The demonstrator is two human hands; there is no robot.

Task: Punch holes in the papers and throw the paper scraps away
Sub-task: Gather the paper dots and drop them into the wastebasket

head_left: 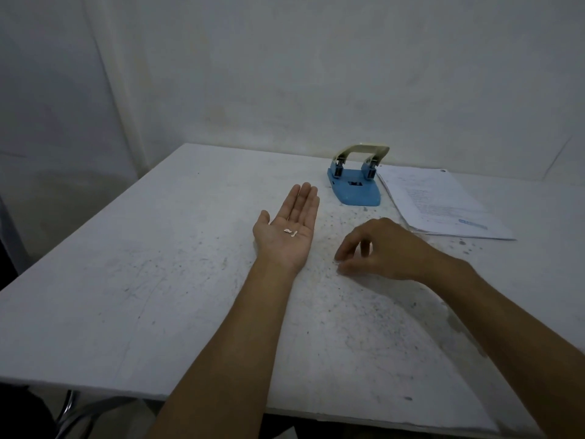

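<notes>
Paper scraps (290,232): two white bits on my flat left hand (286,231), mid-frame.
Right hand (384,248): fingertips (343,267) pinched near table (126,280); whether they hold anything is hidden.

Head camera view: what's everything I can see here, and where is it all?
Table: one, white and scuffed, fills the lower view.
Hole punch: one, blue base with cream handle, far side of the table.
Papers: one stack, white with print, right of the hole punch.
Scraps: two small white bits, lying in the left palm.
Wall: pale, behind the table.
Chair frame: metal, partly visible under the table's near-left edge.
Left hand: open, palm up, resting on the table.
Right hand: fingers curled down, fingertips at the tabletop; I can't tell if it holds anything.
</notes>
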